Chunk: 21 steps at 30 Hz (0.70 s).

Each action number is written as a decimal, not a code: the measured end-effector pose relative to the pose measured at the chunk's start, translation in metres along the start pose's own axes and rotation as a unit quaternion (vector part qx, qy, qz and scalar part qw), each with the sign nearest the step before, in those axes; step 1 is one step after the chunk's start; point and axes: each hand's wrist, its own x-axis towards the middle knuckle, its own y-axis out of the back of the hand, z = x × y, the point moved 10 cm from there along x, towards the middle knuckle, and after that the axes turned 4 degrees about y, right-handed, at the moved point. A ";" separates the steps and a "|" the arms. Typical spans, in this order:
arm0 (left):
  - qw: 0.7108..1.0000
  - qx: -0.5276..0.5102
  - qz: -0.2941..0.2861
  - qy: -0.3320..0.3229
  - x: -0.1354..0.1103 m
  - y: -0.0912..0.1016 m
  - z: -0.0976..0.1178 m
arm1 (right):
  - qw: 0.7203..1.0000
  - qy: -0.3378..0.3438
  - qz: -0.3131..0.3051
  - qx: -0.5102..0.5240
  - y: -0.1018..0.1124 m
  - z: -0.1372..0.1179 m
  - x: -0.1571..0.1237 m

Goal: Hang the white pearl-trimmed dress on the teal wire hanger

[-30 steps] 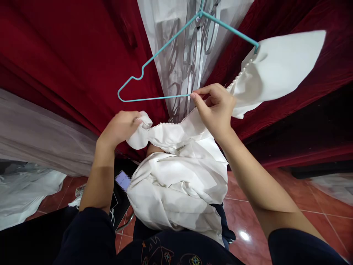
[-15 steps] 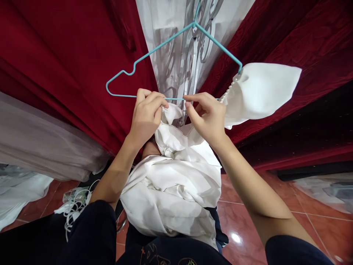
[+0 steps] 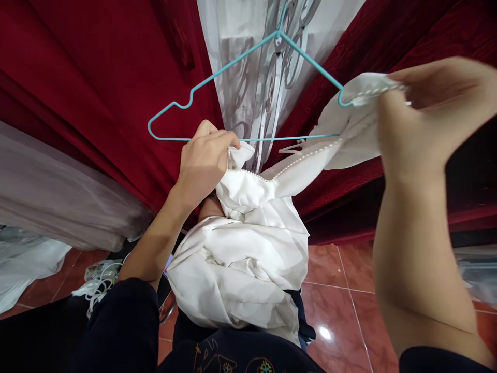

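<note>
A white satin garment [image 3: 244, 259] with a pearl-beaded edge hangs bunched in front of me. One end of it is draped over the right shoulder of a teal wire hanger [image 3: 233, 62]. My left hand [image 3: 205, 160] is closed on a fold of the garment just under the hanger's bottom bar. My right hand [image 3: 423, 119], blurred by motion, is up at the right, fingers closed on the garment's beaded end by the hanger's right tip.
Dark red curtains [image 3: 77, 77] hang behind, with a sheer white patterned curtain [image 3: 264, 46] between them. A grey cloth [image 3: 50, 207] lies at left. White cables [image 3: 99, 280] sit on the red tiled floor [image 3: 341, 290].
My right hand has left the middle of the hanger bar and swung up to the right end of the garment. My left hand has stayed under the bar.
</note>
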 end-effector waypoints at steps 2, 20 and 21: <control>1.000 0.005 -0.004 0.005 0.000 -0.001 0.001 | 0.999 -0.032 0.010 -0.032 0.012 0.018 0.005; 0.999 -0.026 -0.024 -0.015 0.004 -0.011 0.001 | 0.891 0.154 -0.423 0.053 -0.001 -0.025 -0.086; 0.999 -0.035 -0.028 -0.015 0.003 -0.015 0.004 | 0.898 0.176 -0.395 0.082 -0.001 -0.041 -0.082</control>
